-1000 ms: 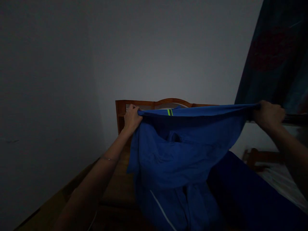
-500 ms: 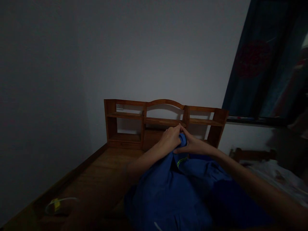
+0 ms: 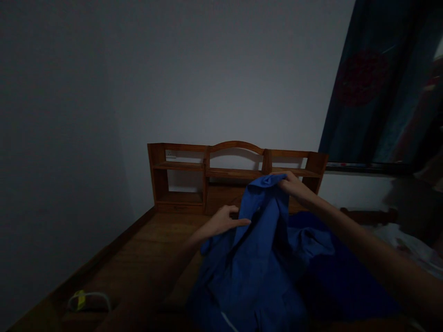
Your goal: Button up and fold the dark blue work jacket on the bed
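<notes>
A blue garment (image 3: 256, 258) with a thin white stripe hangs folded in front of me over a wooden bed base. My right hand (image 3: 294, 185) pinches its top edge and holds it up near the headboard. My left hand (image 3: 223, 221) rests against the garment's left side a little lower, fingers stretched out along the cloth.
A wooden headboard with small shelves (image 3: 207, 173) stands against the grey wall. The bare wooden bed base (image 3: 145, 249) runs toward me, with a looped white cord with a yellow tag (image 3: 86, 299) at its left. A dark blue curtain (image 3: 384, 83) hangs at the right. The room is dim.
The garment, first stretched wide between both hands, was brought together at the middle. Now my right hand lifts the joined edge while my left has slid down along the cloth.
</notes>
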A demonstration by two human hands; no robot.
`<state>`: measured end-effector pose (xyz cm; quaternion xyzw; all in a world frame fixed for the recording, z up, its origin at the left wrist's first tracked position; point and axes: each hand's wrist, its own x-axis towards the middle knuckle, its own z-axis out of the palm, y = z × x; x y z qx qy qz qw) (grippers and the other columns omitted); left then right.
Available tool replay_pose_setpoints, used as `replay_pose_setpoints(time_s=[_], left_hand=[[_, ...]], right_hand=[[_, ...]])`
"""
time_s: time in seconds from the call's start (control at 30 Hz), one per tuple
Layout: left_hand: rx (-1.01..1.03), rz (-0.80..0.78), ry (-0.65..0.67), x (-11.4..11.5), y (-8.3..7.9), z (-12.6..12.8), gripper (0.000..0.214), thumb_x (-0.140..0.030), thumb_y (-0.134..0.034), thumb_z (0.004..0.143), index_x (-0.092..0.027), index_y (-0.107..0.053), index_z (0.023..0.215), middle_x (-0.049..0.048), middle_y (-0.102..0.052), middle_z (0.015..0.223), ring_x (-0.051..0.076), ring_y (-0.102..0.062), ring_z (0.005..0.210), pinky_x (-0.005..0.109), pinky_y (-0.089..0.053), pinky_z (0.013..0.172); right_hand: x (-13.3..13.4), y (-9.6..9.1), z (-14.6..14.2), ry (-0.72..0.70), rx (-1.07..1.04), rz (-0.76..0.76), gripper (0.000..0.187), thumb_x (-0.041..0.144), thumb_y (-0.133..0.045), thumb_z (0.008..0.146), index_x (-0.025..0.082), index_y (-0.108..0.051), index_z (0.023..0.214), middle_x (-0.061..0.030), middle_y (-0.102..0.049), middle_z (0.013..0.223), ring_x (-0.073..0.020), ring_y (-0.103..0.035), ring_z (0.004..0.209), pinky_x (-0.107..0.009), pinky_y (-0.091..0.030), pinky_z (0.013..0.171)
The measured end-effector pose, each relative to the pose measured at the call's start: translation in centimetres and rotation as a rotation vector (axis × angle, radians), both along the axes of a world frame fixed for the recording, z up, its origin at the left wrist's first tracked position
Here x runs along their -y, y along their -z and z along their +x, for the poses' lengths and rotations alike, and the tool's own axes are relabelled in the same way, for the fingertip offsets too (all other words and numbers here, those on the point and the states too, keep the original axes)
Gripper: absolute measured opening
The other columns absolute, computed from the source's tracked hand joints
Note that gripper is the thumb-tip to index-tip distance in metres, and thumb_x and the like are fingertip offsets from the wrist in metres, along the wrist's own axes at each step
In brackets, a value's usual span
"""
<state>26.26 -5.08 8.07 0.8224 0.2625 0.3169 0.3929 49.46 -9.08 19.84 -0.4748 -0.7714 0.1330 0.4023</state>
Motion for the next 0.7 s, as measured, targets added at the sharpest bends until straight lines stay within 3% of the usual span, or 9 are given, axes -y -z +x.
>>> replay_pose_setpoints(time_s=[0.1,0.2,0.33,0.37,0.43,0.5,0.57,0.7], left_hand=[[0.161,-0.015,-0.113,0.2,-0.1,0.4,0.050,-0.055,-0.047,0.082,-0.015,-0.063,0.107,0.0058,-0.068,0.103,0.020,-0.062,0.091,0.029,-0.048,0.080],[0.205,-0.010,-0.212,0.3,-1.8,-0.1,0.057,-0.057,-0.035,0.086,-0.013,-0.059,0.113,0.0086,-0.067,0.105,0.021,-0.063,0.091,0.031,-0.049,0.079],[-0.132,0.208,-0.171,0.6,-3.2,-1.8,0.053,-0.052,-0.068,0.065,-0.022,-0.062,0.110,0.0055,-0.069,0.104,0.024,-0.063,0.093,0.029,-0.048,0.079],[-0.247,0.278,-0.233,0.5,-3.1,-2.2,0.049,-0.047,-0.072,0.062,-0.024,-0.065,0.105,0.0056,-0.070,0.100,0.025,-0.064,0.094,0.030,-0.048,0.079],[-0.453,0.383,-0.481,-0.3,-2.8,-3.0,0.032,-0.041,-0.068,0.067,-0.022,-0.069,0.093,0.0103,-0.071,0.092,0.028,-0.064,0.091,0.033,-0.047,0.079],[-0.579,0.435,-0.755,-1.7,-3.1,-3.8,0.025,-0.036,-0.057,0.075,-0.016,-0.070,0.083,0.0165,-0.070,0.087,0.031,-0.065,0.087,0.037,-0.047,0.076],[-0.599,0.444,-0.915,-3.4,-4.7,-4.7,0.027,-0.033,-0.051,0.077,-0.014,-0.069,0.083,0.0198,-0.069,0.087,0.032,-0.065,0.086,0.038,-0.048,0.073],[-0.418,0.437,-0.998,-5.9,-11.5,-6.3,0.026,-0.028,-0.051,0.075,-0.010,-0.069,0.082,0.0184,-0.069,0.083,0.030,-0.065,0.084,0.033,-0.048,0.070]], right_hand=[[-0.2,-0.6,0.1,-0.034,-0.017,-0.001,0.031,0.032,-0.048,0.077,0.012,-0.070,0.089,-0.0029,-0.067,0.072,-0.0174,-0.060,0.071,-0.028,-0.049,0.067],[-0.3,-1.2,0.6,-0.085,0.019,-0.029,0.030,0.035,-0.052,0.077,0.014,-0.069,0.089,-0.0021,-0.068,0.076,-0.0160,-0.061,0.072,-0.029,-0.050,0.070],[0.2,-1.8,1.8,-0.219,0.224,-0.184,0.031,0.037,-0.064,0.069,0.016,-0.069,0.091,0.0000,-0.067,0.078,-0.0146,-0.060,0.072,-0.026,-0.049,0.066],[0.3,-1.9,2.0,-0.245,0.275,-0.222,0.031,0.037,-0.065,0.068,0.017,-0.068,0.090,0.0002,-0.067,0.078,-0.0142,-0.060,0.070,-0.025,-0.049,0.064],[0.5,-2.4,2.2,-0.261,0.346,-0.244,0.028,0.037,-0.064,0.068,0.016,-0.068,0.086,0.0002,-0.066,0.076,-0.0135,-0.059,0.067,-0.024,-0.048,0.061],[0.7,-3.4,2.4,-0.230,0.375,-0.167,0.026,0.037,-0.060,0.071,0.015,-0.068,0.083,-0.0001,-0.065,0.074,-0.0133,-0.058,0.066,-0.024,-0.047,0.061],[0.9,-5.0,2.6,-0.135,0.396,-0.002,0.026,0.035,-0.054,0.075,0.014,-0.067,0.084,-0.0010,-0.065,0.073,-0.0140,-0.058,0.067,-0.024,-0.045,0.061],[1.5,-8.7,3.6,0.327,0.586,0.436,0.024,0.029,-0.052,0.079,0.013,-0.066,0.091,-0.0062,-0.066,0.078,-0.0203,-0.060,0.076,-0.026,-0.041,0.064]])
